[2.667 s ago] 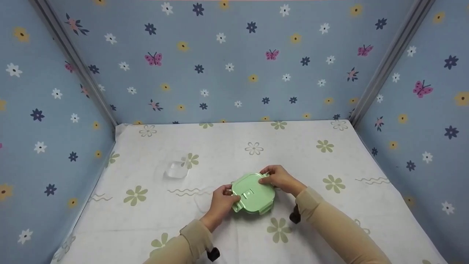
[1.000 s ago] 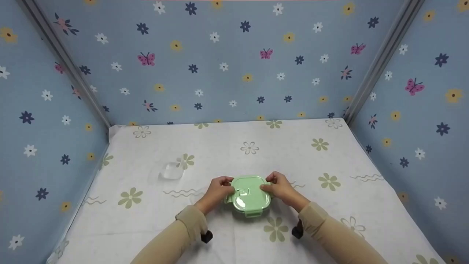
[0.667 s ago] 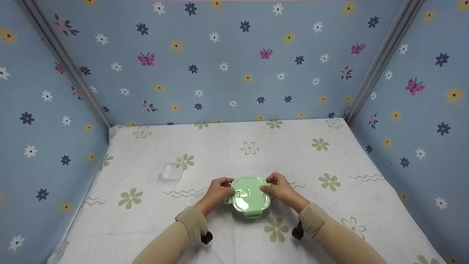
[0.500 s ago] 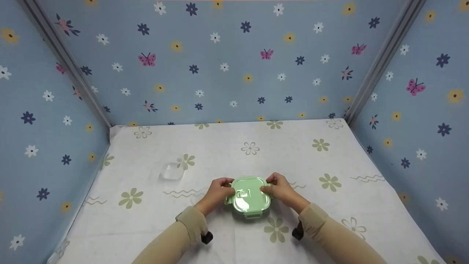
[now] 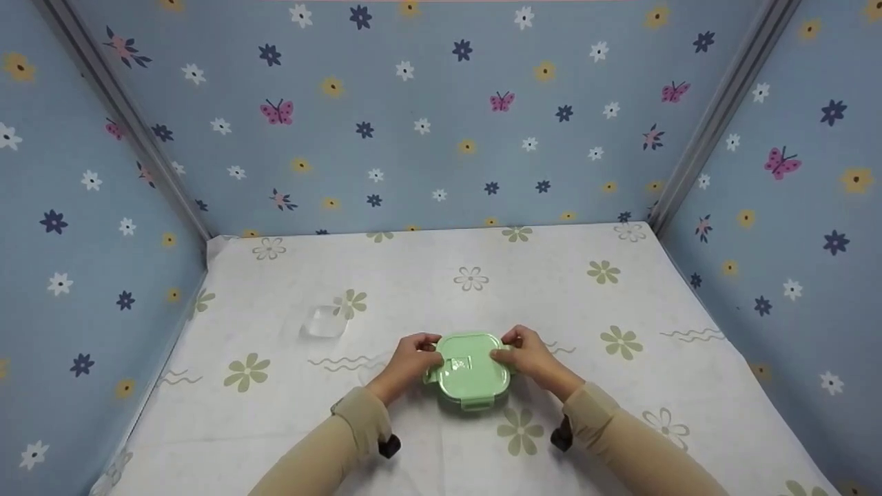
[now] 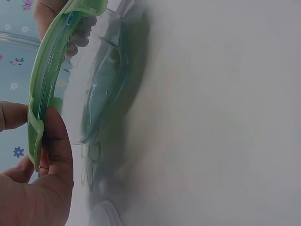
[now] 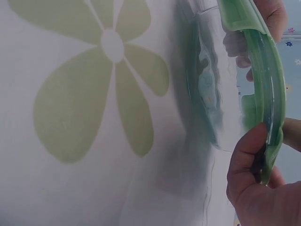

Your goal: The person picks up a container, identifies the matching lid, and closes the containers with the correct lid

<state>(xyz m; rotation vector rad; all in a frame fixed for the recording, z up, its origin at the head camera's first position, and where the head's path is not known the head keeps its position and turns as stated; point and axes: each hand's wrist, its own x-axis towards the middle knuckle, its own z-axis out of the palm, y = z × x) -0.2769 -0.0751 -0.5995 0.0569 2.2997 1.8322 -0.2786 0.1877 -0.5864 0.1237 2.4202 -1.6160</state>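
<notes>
Green is the lid that we pinch, equally near from both sides: left fingers at ten o'clock, right fingers at two.

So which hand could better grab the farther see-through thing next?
Probably the left hand: the farther see-through thing lies on its side, while the right hand is across the green-lidded box. Both grip the box, so the left must let go first.

Soft light falls evenly, while wrist views look hazy
</notes>
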